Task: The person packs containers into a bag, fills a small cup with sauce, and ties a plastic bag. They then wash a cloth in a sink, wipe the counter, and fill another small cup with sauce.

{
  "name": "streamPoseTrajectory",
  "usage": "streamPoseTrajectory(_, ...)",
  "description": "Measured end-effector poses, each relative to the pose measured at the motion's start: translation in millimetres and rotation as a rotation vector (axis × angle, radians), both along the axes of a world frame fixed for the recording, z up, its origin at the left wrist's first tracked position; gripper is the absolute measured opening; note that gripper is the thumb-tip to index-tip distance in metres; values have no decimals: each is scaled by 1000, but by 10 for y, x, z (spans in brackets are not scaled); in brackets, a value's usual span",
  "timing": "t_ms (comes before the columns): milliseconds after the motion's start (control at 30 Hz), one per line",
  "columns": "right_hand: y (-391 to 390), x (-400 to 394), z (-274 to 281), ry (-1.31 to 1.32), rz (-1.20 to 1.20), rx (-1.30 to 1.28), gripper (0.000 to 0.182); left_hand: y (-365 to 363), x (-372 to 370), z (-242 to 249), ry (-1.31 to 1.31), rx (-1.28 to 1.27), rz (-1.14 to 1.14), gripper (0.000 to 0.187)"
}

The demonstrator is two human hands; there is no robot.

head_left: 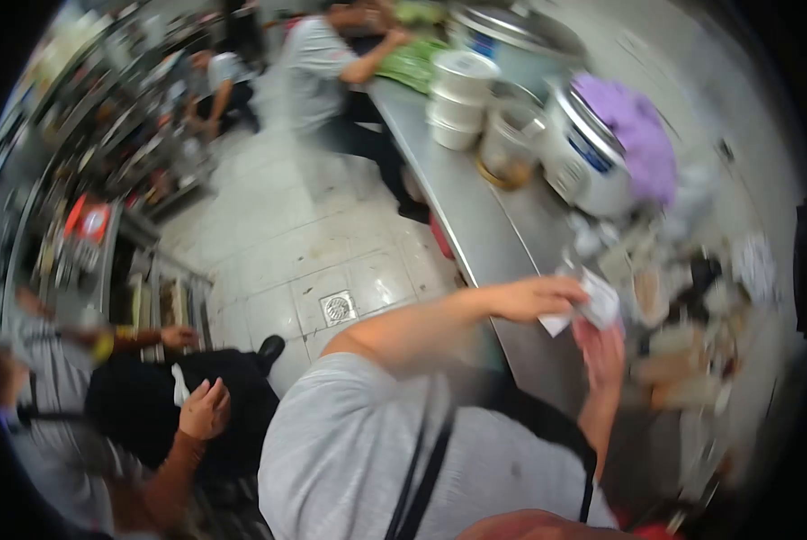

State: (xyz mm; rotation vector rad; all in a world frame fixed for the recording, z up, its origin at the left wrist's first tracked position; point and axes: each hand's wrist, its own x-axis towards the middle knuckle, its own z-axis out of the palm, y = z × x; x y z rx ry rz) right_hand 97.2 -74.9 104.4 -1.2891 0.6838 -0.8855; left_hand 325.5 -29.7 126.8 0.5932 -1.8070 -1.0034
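White paper-like piece (pixel 602 304): left hand (pixel 540 298) looks pinched on it, right hand (pixel 601 349) closed beneath. Handle gently; pulling hard could tear it.

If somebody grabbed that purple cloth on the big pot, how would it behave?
The purple cloth would probably flop and sag, since it drapes over the big pot and hangs down its side. It seems unlikely to roll, lying in loose folds. It may be light, though blur hides whether it's wet.
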Motion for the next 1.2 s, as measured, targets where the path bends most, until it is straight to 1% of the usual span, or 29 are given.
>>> streamPoseTrajectory(33, 55, 329, 104, 72, -157, 7, 31, 8, 85, -72, 18, 108, 21, 35)
streamPoseTrajectory(67, 15, 564, 150, 10, -231, 78, 23, 19, 219, -116, 25, 215, 41, 36)
streamPoseTrajectory(100, -36, 721, 161, 24, -233, -37, 18, 55, 353, -47, 166, 511, 30, 36)
streamPoseTrajectory(133, -94, 792, 186, 37, -126, 8, 17, 44, 472, -129, 371, 645, 18, 37)
streamPoseTrajectory(200, 10, 1014, 420, -12, -24, 125, 16, 20, 687, -427, 492, 810, -37, 55)
streamPoseTrajectory(267, 14, 1100, 418, 49, 116, 134, 22, 42, 744, -378, 534, 953, -298, 76)
streamPoseTrajectory(300, 9, 1103, 427, 89, 259, 125, 20, 90, 705, -258, 564, 980, -265, 87)
streamPoseTrajectory(333, 36, 1083, 425, 135, 387, 108, 18, 86, 626, -262, 762, 1050, -116, 85)
streamPoseTrajectory(367, 91, 1090, 409, 148, 407, 75, 18, 36, 616, -331, 914, 1081, -36, 80)
streamPoseTrajectory(400, 109, 1083, 411, 170, 415, 38, 19, -24, 577, -278, 981, 946, 16, 72)
streamPoseTrajectory(433, 75, 1049, 397, 231, 386, -20, 21, -90, 582, -245, 987, 856, -97, 62)
streamPoseTrajectory(467, 6, 964, 429, 296, 360, -70, 24, -193, 608, -302, 1064, 938, 82, 55)
streamPoseTrajectory(533, -136, 728, 665, 723, 183, -333, 29, -353, 630, -394, 1017, 821, 191, 47)
streamPoseTrajectory(567, -173, 611, 742, 932, 109, -445, 32, -374, 567, -336, 988, 757, 244, 46)
streamPoseTrajectory(600, -291, 408, 801, 934, -20, -662, 35, -381, 520, -236, 965, 690, 311, 45)
streamPoseTrajectory(633, -511, 182, 941, 982, -134, -790, 36, -397, 471, -176, 932, 624, 327, 44)
streamPoseTrajectory(667, -730, -43, 1082, 1034, -260, -908, 39, -414, 446, -150, 868, 612, 310, 44)
streamPoseTrajectory(700, -996, -305, 1303, 805, -440, -1093, 45, -434, 422, -140, 807, 603, 294, 44)
streamPoseTrajectory(733, -974, -538, 1994, 979, -509, -537, 46, -458, 373, -136, 747, 596, 278, 44)
streamPoseTrajectory(767, -1242, -875, 2222, 1002, -864, -1059, 42, -484, 287, -124, 728, 607, 310, 44)
streamPoseTrajectory(867, -1552, -1899, 3474, 571, -1308, -1216, 32, -562, 70, -234, 675, 673, 272, 45)
streamPoseTrajectory(900, -1459, -2115, 3826, 532, -1385, -994, 30, -569, -42, -248, 679, 672, 258, 47)
streamPoseTrajectory(933, -1736, -2437, 3997, -73, -1254, -1479, 36, -583, -132, -265, 669, 697, 258, 47)
streamPoseTrajectory(1000, -1618, -2730, 4091, 44, -1368, -1076, 55, -615, -275, -299, 646, 746, 253, 47)
streamPoseTrajectory(1100, -1941, -3192, 4034, -19, -1306, -837, 58, -612, -406, -261, 608, 770, 289, 46)
streamPoseTrajectory(1200, -2090, -3346, 4108, -135, -1166, -946, 58, -579, -438, -251, 605, 756, 326, 42)
